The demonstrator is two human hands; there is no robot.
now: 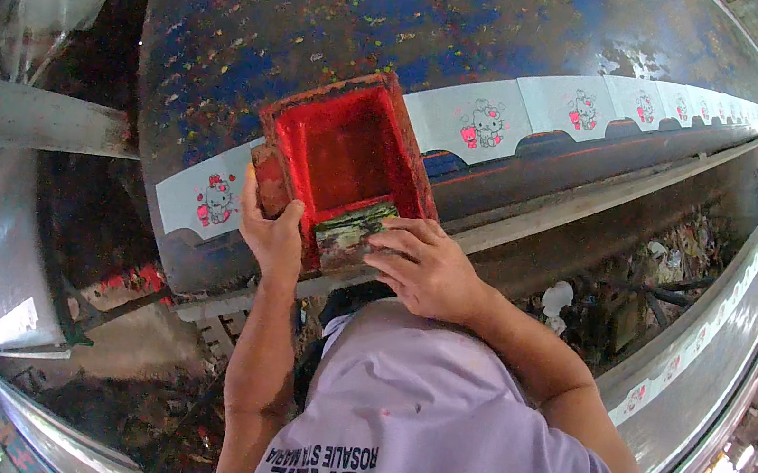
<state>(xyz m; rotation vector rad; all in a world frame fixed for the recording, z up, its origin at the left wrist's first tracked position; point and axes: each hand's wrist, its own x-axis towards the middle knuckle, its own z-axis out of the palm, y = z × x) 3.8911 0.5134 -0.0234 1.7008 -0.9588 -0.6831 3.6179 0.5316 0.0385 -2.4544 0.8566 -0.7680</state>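
Note:
A deep rectangular frame, coated inside with red ink, lies tilted over the row of white printed pieces on the long table. My left hand grips its near left side, with the thumb against the frame edge. At the near end of the frame is a flat block smeared green and black, and the fingers of my right hand are closed on its right edge. A white piece with a pink-and-black cartoon cat shows left of the frame, and another such piece shows right of it.
The long dark table is speckled with blue and yellow paint. More printed pieces run along its near edge to the far right. A rail borders that edge, with debris below. Another table with prints stands at right.

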